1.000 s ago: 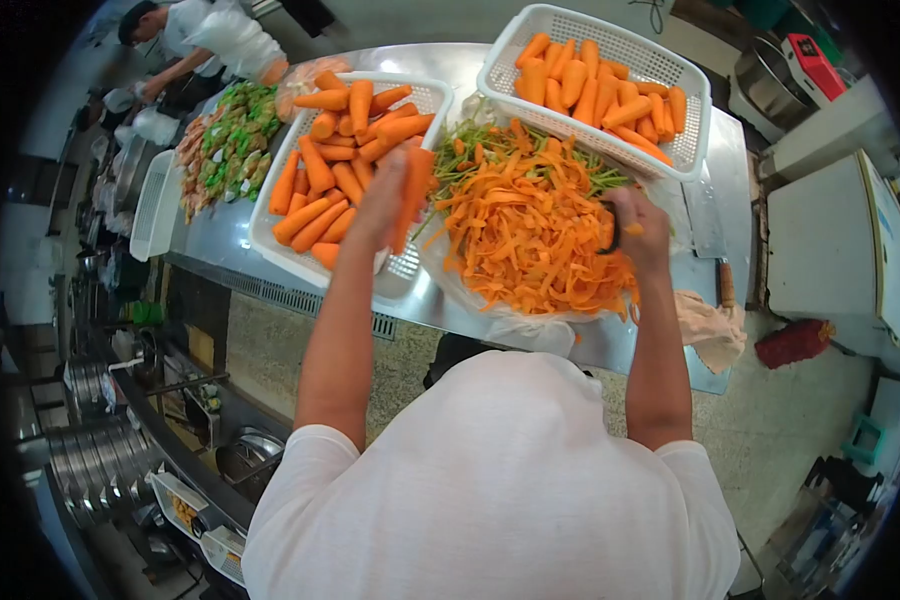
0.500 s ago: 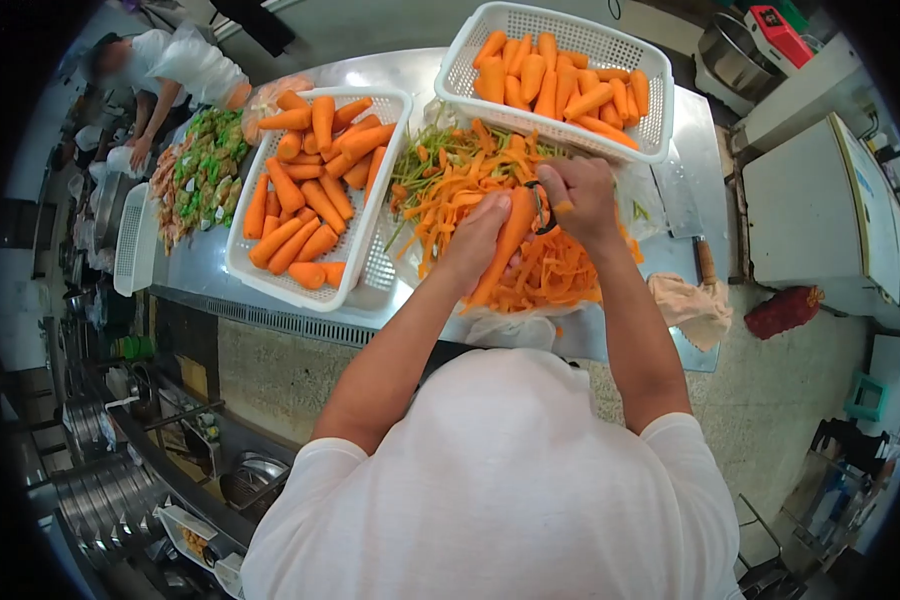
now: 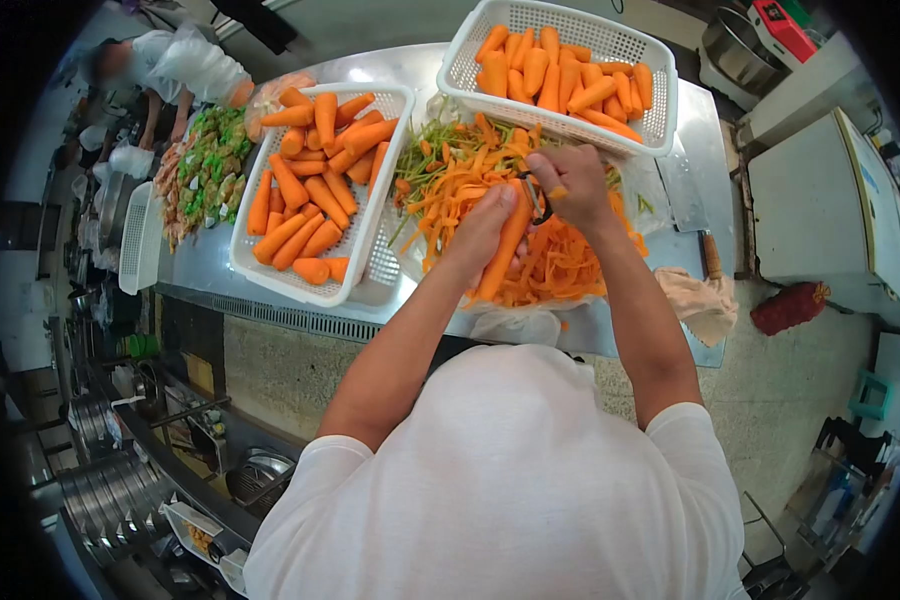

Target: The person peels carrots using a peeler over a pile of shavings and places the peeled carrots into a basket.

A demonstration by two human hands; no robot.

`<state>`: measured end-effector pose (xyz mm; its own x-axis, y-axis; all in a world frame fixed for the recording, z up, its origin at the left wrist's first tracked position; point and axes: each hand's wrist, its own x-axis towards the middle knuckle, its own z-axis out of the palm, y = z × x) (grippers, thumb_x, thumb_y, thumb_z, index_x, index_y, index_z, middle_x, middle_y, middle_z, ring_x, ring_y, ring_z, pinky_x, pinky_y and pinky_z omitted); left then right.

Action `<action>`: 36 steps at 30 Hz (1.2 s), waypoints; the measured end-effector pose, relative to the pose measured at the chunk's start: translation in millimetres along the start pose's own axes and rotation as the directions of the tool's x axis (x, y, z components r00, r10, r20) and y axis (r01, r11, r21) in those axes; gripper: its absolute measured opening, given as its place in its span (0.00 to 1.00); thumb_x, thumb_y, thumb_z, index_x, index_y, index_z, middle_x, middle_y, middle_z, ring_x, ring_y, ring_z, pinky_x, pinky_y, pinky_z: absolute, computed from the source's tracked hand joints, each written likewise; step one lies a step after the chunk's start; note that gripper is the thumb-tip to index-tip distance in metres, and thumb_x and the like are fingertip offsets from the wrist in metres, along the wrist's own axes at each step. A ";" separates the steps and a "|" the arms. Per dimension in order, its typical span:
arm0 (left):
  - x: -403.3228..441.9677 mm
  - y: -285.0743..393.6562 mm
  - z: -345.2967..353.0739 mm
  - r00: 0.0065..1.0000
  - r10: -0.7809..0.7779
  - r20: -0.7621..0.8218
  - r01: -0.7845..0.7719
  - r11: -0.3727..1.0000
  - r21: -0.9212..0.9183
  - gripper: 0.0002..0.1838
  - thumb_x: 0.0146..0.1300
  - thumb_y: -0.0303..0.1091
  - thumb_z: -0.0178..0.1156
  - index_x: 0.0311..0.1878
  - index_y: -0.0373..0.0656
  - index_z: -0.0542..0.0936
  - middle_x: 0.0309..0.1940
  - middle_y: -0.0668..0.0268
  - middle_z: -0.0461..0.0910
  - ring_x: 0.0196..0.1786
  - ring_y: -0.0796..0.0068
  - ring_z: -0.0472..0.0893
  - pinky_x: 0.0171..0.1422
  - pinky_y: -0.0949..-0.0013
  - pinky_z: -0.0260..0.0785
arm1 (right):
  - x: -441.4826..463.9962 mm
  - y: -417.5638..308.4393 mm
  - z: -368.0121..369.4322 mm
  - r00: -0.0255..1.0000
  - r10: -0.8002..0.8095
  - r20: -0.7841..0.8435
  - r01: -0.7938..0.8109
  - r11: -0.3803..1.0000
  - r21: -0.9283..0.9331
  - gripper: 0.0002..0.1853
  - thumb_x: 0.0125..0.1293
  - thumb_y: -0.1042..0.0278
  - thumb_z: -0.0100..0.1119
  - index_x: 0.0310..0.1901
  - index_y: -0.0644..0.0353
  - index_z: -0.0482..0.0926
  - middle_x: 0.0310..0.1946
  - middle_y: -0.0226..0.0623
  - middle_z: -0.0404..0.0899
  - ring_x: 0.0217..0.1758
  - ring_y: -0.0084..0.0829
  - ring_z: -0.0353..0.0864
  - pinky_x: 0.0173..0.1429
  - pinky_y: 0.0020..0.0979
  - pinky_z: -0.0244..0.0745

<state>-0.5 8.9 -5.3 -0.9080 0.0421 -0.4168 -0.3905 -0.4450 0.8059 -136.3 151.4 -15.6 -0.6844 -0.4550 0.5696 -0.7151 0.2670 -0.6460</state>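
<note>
A large carrot (image 3: 507, 243) lies slanted in my left hand (image 3: 482, 232), whose fingers are wrapped round it. My right hand (image 3: 573, 186) is closed round a peeler (image 3: 538, 197) with a dark frame, its head beside the carrot's upper end. Under both hands spreads a heap of orange carrot peelings (image 3: 560, 268), mixed at the back with green stem trimmings (image 3: 433, 150). To the left stands a white basket (image 3: 242, 245) full of carrots. Another white basket (image 3: 660, 140) with carrots stands beyond my hands.
A cleaver (image 3: 682, 195) and a crumpled cloth (image 3: 698, 305) lie at the right of the metal table (image 3: 370, 68). Green-and-brown vegetables or packets (image 3: 210, 165) are heaped at the far left, near another person (image 3: 185, 65). A red net sack (image 3: 788, 308) rests on the floor.
My right hand with the peeler has shifted slightly up and left along the carrot. My left hand still holds the carrot in nearly the same place.
</note>
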 end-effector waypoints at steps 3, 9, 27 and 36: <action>1.9 6.8 0.2 1.000 -0.022 0.007 0.022 1.000 0.018 0.22 0.79 0.59 0.46 0.64 0.56 0.64 0.34 0.65 0.77 0.23 0.79 0.76 0.19 0.76 0.70 | 6.3 7.2 2.2 0.980 0.192 0.050 -0.196 0.976 0.099 0.21 0.74 0.54 0.56 0.27 0.61 0.82 0.16 0.43 0.75 0.20 0.40 0.76 0.32 0.37 0.70; -6.7 6.9 6.8 0.998 0.042 -0.051 -0.039 0.998 0.054 0.19 0.81 0.56 0.42 0.60 0.54 0.64 0.37 0.65 0.76 0.23 0.79 0.75 0.21 0.76 0.69 | 1.5 12.7 7.5 0.990 -0.125 0.068 0.119 0.989 0.085 0.21 0.74 0.54 0.57 0.27 0.62 0.82 0.16 0.44 0.74 0.18 0.41 0.74 0.27 0.38 0.69; -2.9 9.5 -3.0 1.000 0.021 -0.004 -0.021 0.998 -0.060 0.22 0.79 0.58 0.45 0.58 0.50 0.67 0.36 0.62 0.79 0.20 0.77 0.77 0.15 0.75 0.69 | 16.0 6.2 11.3 0.984 0.177 0.030 -0.180 0.972 0.149 0.22 0.73 0.54 0.58 0.27 0.65 0.79 0.17 0.44 0.74 0.18 0.40 0.73 0.28 0.38 0.69; -3.8 7.6 -6.9 0.994 0.098 0.053 -0.096 0.995 -0.039 0.21 0.79 0.58 0.46 0.57 0.50 0.68 0.37 0.62 0.79 0.21 0.77 0.77 0.17 0.75 0.70 | 17.3 4.3 6.9 0.991 0.135 0.000 -0.132 0.974 0.185 0.21 0.73 0.55 0.58 0.26 0.63 0.80 0.17 0.41 0.75 0.18 0.38 0.73 0.27 0.38 0.68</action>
<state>1.1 -0.8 -0.5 -0.9486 0.0457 -0.3132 -0.2956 -0.4815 0.8251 -150.3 138.8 -12.0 -0.7746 -0.4148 0.4774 -0.5794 0.1630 -0.7986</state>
